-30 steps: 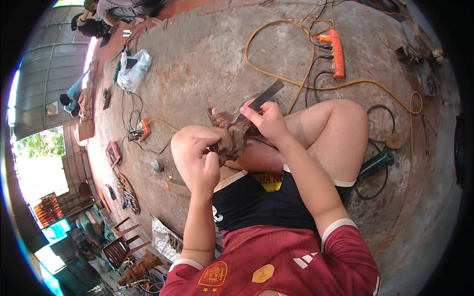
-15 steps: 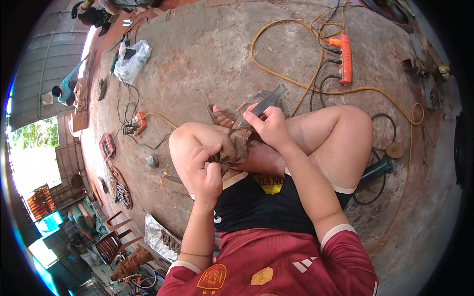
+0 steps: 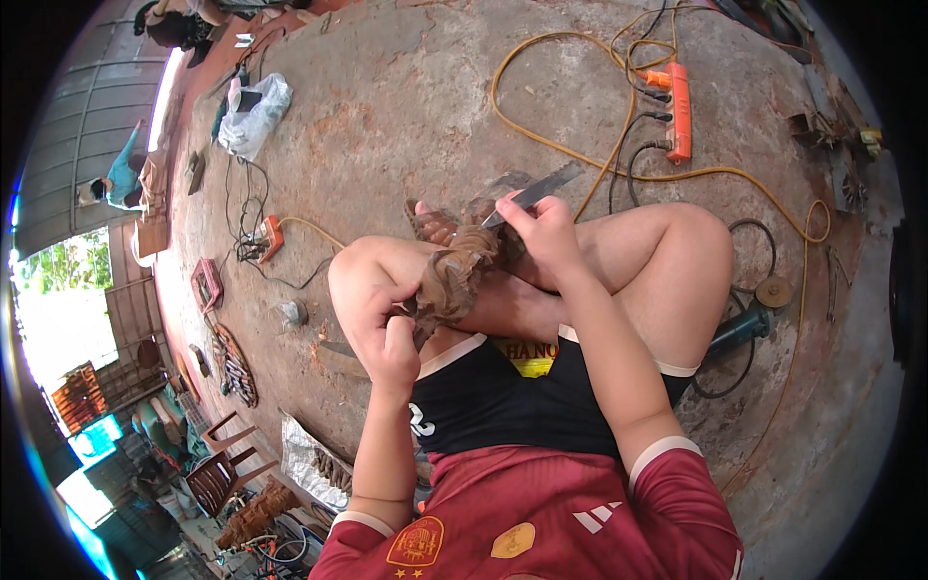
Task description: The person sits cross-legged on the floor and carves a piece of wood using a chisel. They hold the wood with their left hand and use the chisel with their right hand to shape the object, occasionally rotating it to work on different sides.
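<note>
I sit cross-legged on a concrete floor. A brown carved wooden piece [image 3: 452,275] rests across my lap between my knees. My left hand [image 3: 382,329] grips its near end. My right hand [image 3: 541,232] holds a flat grey metal file [image 3: 536,190], whose blade slants up and to the right while its near end meets the top of the carving. A sandalled foot [image 3: 430,224] shows just beyond the carving.
An orange power strip [image 3: 677,111] with a yellow cable [image 3: 541,135] lies ahead right. An angle grinder [image 3: 744,324] sits by my right knee. A small orange socket box [image 3: 268,237], a plastic bag [image 3: 253,114] and carved pieces [image 3: 232,362] lie left. Other people are far left.
The view has shifted slightly. My right hand and the file have moved a little along the carving; the left hand keeps its grip.
</note>
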Tool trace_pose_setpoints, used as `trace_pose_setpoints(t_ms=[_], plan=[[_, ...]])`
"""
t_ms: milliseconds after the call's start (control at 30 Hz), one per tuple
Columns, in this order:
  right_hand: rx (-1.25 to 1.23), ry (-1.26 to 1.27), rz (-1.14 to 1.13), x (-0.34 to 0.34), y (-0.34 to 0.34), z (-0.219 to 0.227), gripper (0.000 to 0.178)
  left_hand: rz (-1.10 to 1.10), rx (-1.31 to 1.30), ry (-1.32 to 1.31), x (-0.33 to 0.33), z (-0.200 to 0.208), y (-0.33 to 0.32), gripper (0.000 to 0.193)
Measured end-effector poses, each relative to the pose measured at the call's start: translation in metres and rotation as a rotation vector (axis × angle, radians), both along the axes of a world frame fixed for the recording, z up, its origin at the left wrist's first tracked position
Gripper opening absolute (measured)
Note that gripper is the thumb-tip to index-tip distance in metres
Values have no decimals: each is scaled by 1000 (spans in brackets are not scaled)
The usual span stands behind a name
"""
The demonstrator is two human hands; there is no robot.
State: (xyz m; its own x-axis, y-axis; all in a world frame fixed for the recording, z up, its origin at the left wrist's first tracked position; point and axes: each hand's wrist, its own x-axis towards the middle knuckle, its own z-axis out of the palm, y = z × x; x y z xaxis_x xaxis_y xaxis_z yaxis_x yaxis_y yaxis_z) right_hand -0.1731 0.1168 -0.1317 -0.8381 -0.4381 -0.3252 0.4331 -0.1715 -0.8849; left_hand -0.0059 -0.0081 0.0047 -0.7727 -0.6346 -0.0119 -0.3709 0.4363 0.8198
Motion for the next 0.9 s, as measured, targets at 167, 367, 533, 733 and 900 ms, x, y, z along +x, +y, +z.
trace_pose_setpoints(t_ms=[167,367,533,733,900], plan=[[-66,-80,-46,6,-5,5,22,6,47,49,-1,-3,-3,35],[49,-128,48,13,-1,5,32,13,76,45,2,-4,-6,34],[24,-175,68,25,-1,0,35,36,128,52,7,-9,-16,34],[-22,-188,93,32,-11,-28,27,54,158,71,9,-12,-21,34],[-10,-194,34,37,-12,-25,31,63,178,50,9,-10,-21,34]])
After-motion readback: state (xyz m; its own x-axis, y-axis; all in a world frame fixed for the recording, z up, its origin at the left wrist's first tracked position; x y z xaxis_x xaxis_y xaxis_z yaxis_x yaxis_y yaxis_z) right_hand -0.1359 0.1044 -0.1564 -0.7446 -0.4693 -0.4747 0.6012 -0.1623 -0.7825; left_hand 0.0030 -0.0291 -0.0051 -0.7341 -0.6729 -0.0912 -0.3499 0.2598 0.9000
